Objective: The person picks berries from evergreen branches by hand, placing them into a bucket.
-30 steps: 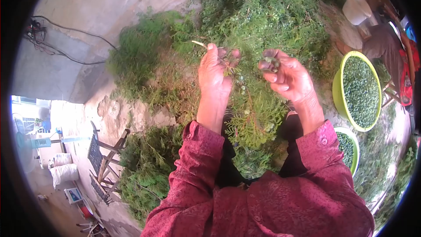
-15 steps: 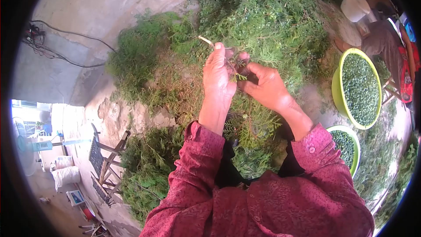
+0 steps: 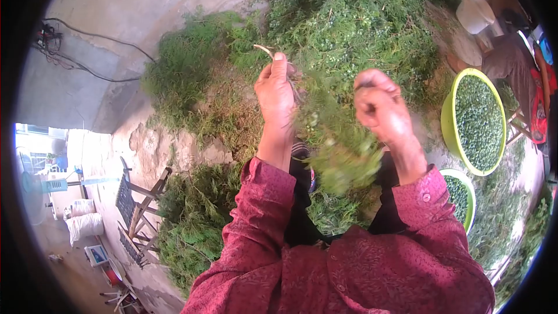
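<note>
Hands [image 3: 328, 102] now apart, sprig [image 3: 337, 151] blurred

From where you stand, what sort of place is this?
Probably an outdoor yard where cut greenery is picked over. A big pile of green branches covers the concrete ground, and lime-green basins hold small green bits. The left hand grips a sprig.

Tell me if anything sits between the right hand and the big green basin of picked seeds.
Nothing visible does. The right hand, closed and raised, is apart from the green basin; only low greenery on the ground lies between them. The left hand holds the branch on the other side.
</note>
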`<state>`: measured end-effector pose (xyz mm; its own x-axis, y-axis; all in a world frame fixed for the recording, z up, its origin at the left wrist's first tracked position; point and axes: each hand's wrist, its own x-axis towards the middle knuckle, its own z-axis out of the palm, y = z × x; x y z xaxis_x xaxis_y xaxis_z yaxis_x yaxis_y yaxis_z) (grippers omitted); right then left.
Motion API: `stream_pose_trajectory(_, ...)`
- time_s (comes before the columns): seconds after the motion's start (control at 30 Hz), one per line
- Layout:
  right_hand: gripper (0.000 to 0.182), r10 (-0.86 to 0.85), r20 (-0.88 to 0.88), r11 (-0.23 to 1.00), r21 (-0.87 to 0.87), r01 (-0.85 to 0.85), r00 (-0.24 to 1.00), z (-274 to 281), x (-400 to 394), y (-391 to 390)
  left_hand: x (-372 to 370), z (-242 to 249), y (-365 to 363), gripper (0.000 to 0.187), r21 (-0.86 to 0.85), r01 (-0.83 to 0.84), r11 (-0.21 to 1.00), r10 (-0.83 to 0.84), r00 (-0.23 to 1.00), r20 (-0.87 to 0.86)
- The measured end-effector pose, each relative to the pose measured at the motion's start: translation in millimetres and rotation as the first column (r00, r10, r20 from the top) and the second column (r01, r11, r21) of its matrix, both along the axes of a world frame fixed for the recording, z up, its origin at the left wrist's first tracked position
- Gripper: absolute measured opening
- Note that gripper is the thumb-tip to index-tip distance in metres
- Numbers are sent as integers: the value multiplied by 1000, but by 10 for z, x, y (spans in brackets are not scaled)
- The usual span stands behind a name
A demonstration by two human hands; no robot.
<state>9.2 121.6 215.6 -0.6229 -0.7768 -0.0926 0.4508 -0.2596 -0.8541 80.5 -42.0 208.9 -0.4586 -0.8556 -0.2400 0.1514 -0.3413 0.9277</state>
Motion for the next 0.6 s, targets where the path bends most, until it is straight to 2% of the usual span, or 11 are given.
stream_pose_trajectory(0.07, 4, 37, 102, 997, -73, -30, 994, -28, -69, 15, 28, -127, -74, 35, -83, 81, 993, -79, 997, 24)
stream_pose_trajectory(0.13, 4, 126, 371, 983, -169, -66, 920, -14, -79, 15, 17, -93, 13, 34, -182, 90, 979, -94, 996, -9)
stream_pose_trajectory(0.2, 7, 153, 385, 982, -165, -95, 910, -13, -53, -8, 4, -58, 38, 34, -189, 76, 979, -76, 997, 7)
stream_pose_trajectory(0.27, 8, 202, 283, 978, -18, -206, 938, -1, -24, -25, -13, -16, 64, 33, -196, 58, 979, -54, 998, 23)
stream_pose_trajectory(0.33, 14, 256, 191, 967, -33, -254, 948, -86, -27, -23, -24, 20, 88, 27, -79, -10, 997, 9, 1000, -12)
stream_pose_trajectory(0.37, 17, 225, -47, 965, 149, -216, 973, -78, 8, -32, -30, 26, 89, 27, -78, -12, 997, 11, 1000, -10)
stream_pose_trajectory(0.4, 19, 223, -286, 941, 312, -130, 932, -73, 42, -47, -38, 30, 88, 27, -69, -30, 997, 30, 1000, -2)
stream_pose_trajectory(0.43, 31, 150, -485, 968, 249, -28, 861, -185, 76, -95, -50, 29, 85, 27, -61, -47, 997, 48, 999, 6)
stream_pose_trajectory(0.47, 31, 151, -483, 968, 250, -29, 862, -128, 123, -114, -63, -3, 79, 27, -60, -47, 997, 48, 999, 7)
stream_pose_trajectory(0.53, 40, 351, -613, 829, 554, 69, 708, 33, 247, -126, -86, -98, 68, 26, -103, -28, 994, 25, 999, -30)
stream_pose_trajectory(0.6, 43, 289, -703, 869, 478, 130, 650, -42, 317, -161, -114, -134, 90, 25, -97, -32, 995, 28, 999, -45)
